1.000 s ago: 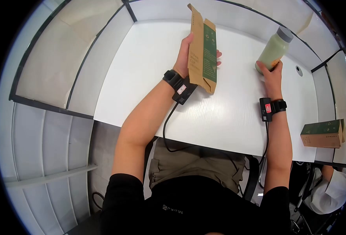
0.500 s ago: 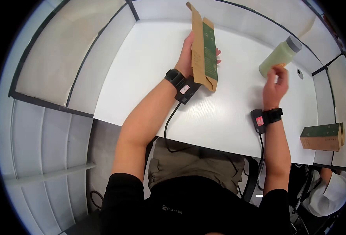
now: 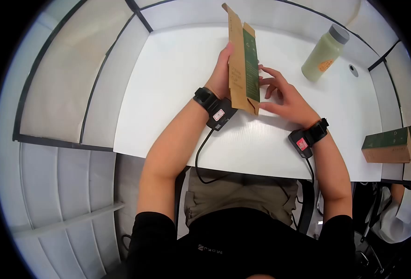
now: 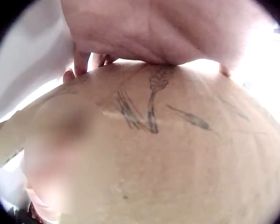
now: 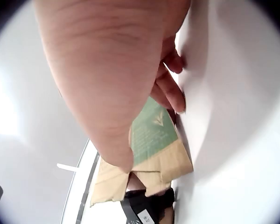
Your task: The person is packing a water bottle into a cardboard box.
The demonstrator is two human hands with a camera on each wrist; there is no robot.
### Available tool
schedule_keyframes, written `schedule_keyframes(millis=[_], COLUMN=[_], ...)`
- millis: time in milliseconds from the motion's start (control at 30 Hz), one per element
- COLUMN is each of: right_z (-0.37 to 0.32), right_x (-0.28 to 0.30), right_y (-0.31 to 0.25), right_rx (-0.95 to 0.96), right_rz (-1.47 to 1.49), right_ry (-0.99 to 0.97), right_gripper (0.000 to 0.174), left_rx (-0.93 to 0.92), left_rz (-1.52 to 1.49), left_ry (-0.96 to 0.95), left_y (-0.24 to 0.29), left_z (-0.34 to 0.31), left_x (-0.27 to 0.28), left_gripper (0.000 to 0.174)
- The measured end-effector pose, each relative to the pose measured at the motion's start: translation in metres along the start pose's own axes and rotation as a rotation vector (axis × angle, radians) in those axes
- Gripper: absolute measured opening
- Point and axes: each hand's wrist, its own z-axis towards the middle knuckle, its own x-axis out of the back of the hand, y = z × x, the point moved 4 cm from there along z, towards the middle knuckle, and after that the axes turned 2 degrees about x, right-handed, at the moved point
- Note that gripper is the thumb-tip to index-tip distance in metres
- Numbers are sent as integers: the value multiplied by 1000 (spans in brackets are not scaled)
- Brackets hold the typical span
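My left hand [image 3: 221, 74] grips a brown cardboard box [image 3: 237, 69] with a green printed panel, from its left side, with fingertips showing past the right side. The box is held lengthwise over the table, its flaps loose at both ends. In the left wrist view, the palm lies against a brown box face with plant drawings [image 4: 154, 107]. My right hand [image 3: 287, 100] is at the box's right side, fingers spread and lightly bent. Its thumb tip is right at the near end flap [image 5: 163, 170] in the right wrist view.
A pale green bottle [image 3: 318, 56] with a grey lid and orange sticker stands at the back right, near a round cable hole [image 3: 353, 70]. Another green and brown box [image 3: 387, 146] is at the right edge. Low white partitions [image 3: 126, 69] border the white table [image 3: 177, 60].
My right hand has let go of the bottle and moved left to the box. The bottle stays standing at the back right. My left hand keeps holding the box in much the same place.
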Motion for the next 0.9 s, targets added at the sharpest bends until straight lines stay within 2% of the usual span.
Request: schedule_keyframes(millis=[67, 233, 267, 333, 367, 433, 467, 567, 600, 800, 900], right_z=[0, 1, 1, 0, 0, 0, 0, 2, -1, -4, -2], right_x=[-3, -8, -7, -5, -5, -4, -4, -6, -6, 2, 6], right_y=[-2, -4, -2, -3, -3, 5, 10, 26, 13, 8, 14], right_rx=[15, -2, -7, -82, -119, -26, 21, -18, -63, -28, -93], right_rz=[-93, -176, -190, -120, -86, 54, 124, 333, 396, 552, 613], right_ry=[18, 41, 44, 53, 56, 142, 184, 118, 108, 3, 77], right_gripper=[97, 96, 96, 95, 94, 92, 91, 87, 87, 85, 78], left_rx=[12, 21, 13, -5, -89, -259, -224, -239, -254, -333, -293], left_rz=[-7, 7, 3, -3, 99, 302, 216, 267, 267, 266, 225], left_ry=[-8, -30, -32, -36, 31, 165, 135, 55, 70, 126, 120], left_y=[-2, 0, -3, -7, -6, -1, 0, 0, 0, 0, -2], left_z=[1, -5, -1, 8, 10, 10, 12, 13, 13, 15, 16], left_x=[-1, -8, -4, 4, 11, 13, 15, 20, 22, 26, 28], left_gripper=[78, 75, 69, 62, 59, 59, 61, 53, 54, 53, 52])
